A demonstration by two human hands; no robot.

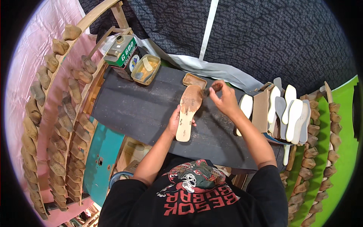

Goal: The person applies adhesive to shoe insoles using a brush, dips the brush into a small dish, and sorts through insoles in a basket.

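My left hand (174, 120) grips a tan shoe insole (184, 130) by its edge, with the narrow heel end toward me. The far, wide half of the insole is coated in a wet-looking brown layer, while the near half is pale with small dark marks. Pinched in my right hand (227, 100) is a small brush (215, 87) with a brown handle and dark tip, close to the insole's right edge. Whether the tip touches the insole I cannot tell. Just beyond the insole lies a small shallow brown tray (204, 82).
A dark-covered table (132, 109) lies under my hands. At the back left stand a green metal can (115, 56) and a yellowish tub (157, 62) with a spatula. Right, a cardboard box (261, 108) holds several white and grey insoles (294, 117). Racks of wooden shoe lasts (56, 168) flank both sides.
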